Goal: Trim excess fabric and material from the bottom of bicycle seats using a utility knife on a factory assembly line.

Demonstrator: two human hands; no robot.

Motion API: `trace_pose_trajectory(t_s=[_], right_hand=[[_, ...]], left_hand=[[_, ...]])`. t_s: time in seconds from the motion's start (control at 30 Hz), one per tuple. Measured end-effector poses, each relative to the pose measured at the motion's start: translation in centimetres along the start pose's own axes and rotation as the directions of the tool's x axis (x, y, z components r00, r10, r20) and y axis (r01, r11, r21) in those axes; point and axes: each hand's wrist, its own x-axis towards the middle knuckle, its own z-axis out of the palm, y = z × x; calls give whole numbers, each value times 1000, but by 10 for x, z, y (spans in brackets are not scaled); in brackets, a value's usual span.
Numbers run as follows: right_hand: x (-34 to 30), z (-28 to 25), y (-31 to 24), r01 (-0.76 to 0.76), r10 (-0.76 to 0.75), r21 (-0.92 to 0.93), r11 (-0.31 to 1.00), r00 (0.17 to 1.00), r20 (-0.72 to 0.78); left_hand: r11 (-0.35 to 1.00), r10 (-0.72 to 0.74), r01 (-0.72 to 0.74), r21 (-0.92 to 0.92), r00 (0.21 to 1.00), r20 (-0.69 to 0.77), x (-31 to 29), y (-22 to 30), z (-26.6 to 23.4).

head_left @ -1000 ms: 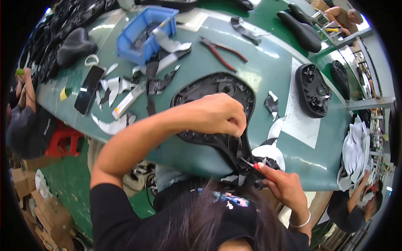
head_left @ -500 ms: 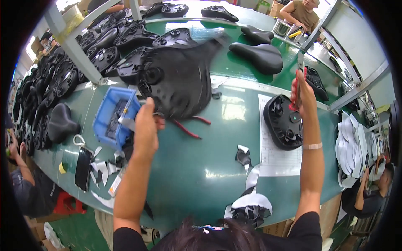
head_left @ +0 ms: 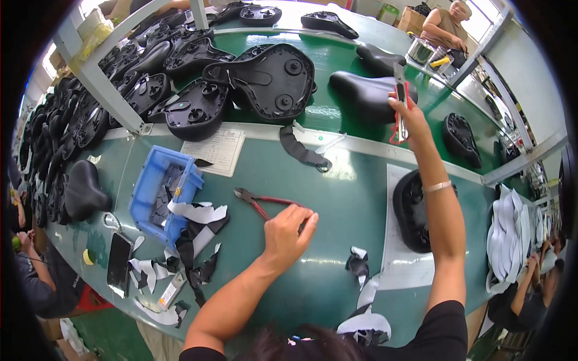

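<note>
My left hand (head_left: 288, 233) rests low on the green table (head_left: 325, 198), its fingers closed over the handles of red-handled pliers (head_left: 260, 202) whose jaws point left. Raised over the far side, my right hand (head_left: 411, 123) holds a red-handled cutting tool (head_left: 400, 99) upright. An upturned black bicycle saddle (head_left: 271, 78) lies beyond the table's white edge strip, among other saddles. A black strap (head_left: 301, 150) hangs over that strip.
A blue bin (head_left: 162, 192) of parts, black and white scraps (head_left: 192, 240) and a phone (head_left: 119, 265) lie at left. A saddle base (head_left: 415, 210) sits on paper under my right arm. A grey frame post (head_left: 102, 84) crosses upper left. Another person (head_left: 448, 24) works at the far right.
My left hand let go of the upturned saddle, now on the far side, and came back down onto the pliers. My right hand stays raised with the cutter.
</note>
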Motion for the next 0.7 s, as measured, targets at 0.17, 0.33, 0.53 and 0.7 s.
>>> trace_pose_trajectory(t_s=[0.17, 0.33, 0.53, 0.7], right_hand=[[-201, 49, -40, 677, -654, -607, 417, 687, 317], [-332, 59, -34, 803, -455, -377, 462, 579, 677], [-379, 42, -28, 131, -54, -233, 964, 949, 311], [-368, 36, -19, 604, -443, -447, 660, 794, 417]], left_hand=[[821, -259, 268, -504, 962, 90, -4, -10, -16], [-21, -327, 744, -668, 626, 708, 4, 0, -67], [255, -167, 632, -732, 774, 610, -38, 2, -109], [582, -286, 576, -574, 806, 519, -42, 23, -123]])
